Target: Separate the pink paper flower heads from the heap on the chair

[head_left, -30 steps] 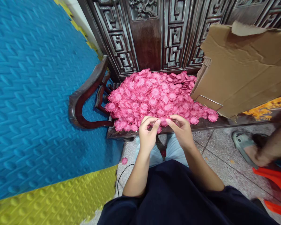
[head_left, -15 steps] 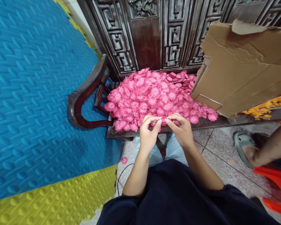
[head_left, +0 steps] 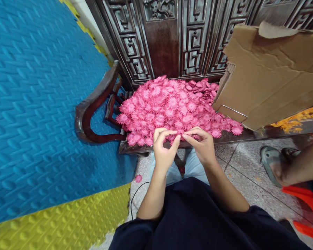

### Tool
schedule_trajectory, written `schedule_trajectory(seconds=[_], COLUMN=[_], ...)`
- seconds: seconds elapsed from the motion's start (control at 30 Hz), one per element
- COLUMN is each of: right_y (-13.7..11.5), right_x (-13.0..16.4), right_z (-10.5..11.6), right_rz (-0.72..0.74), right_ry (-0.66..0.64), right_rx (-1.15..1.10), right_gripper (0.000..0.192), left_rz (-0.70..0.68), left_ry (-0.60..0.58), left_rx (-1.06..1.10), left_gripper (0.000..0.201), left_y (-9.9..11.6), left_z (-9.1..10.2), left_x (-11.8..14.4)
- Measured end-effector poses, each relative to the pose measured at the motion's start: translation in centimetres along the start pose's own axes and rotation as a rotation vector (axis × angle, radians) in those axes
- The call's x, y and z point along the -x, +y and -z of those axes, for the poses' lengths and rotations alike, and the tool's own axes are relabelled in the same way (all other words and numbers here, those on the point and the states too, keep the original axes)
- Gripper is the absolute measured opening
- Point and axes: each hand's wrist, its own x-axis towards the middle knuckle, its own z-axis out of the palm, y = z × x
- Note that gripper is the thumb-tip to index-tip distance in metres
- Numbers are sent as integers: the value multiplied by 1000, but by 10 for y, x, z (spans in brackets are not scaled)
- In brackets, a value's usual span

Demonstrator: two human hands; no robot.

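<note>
A large heap of pink artificial flowers (head_left: 167, 104) covers the seat of a dark carved wooden bench (head_left: 224, 139). Just in front of the heap, my left hand (head_left: 164, 147) and my right hand (head_left: 201, 147) meet with thumbs and forefingers pinched. Between their fingertips is a small pink flower (head_left: 180, 134), mostly covered by the fingers. Its petals blend with the pink heap behind, so its outline is hard to make out.
A torn cardboard sheet (head_left: 273, 76) stands on the bench at right, with orange pieces (head_left: 299, 118) beside it. A curved armrest (head_left: 87, 121) bounds the left. One loose pink flower (head_left: 138, 178) lies on the floor near a black cable (head_left: 133, 199). Another person's sandalled foot (head_left: 276, 168) is at right.
My left hand has shifted slightly left and its fingers have bent a little differently. My right hand stays nearly in place, moving slightly left. The heap is unchanged.
</note>
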Motion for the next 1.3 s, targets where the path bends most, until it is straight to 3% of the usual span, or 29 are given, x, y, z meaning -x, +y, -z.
schedule_trajectory(seconds=[0.53,0.87,1.1,1.3], right_y=[5,9,2,2], right_x=[3,2,1,1], right_z=[-2,-5,-8,-9], right_rz=[-1,-119,-278,-331], right_ry=[24,95,54,56], right_rx=[5,-159,-342,-440], right_gripper=[2,7,9,8], left_rz=[-10,42,104,117], left_ry=[-128,-74,-44,16], left_rx=[-13,19,60,108], left_gripper=[8,7,6,6], left_y=[-7,-10,-15,-18], left_z=[-2,-5,-10,-12], left_x=[-2,-1,1,3])
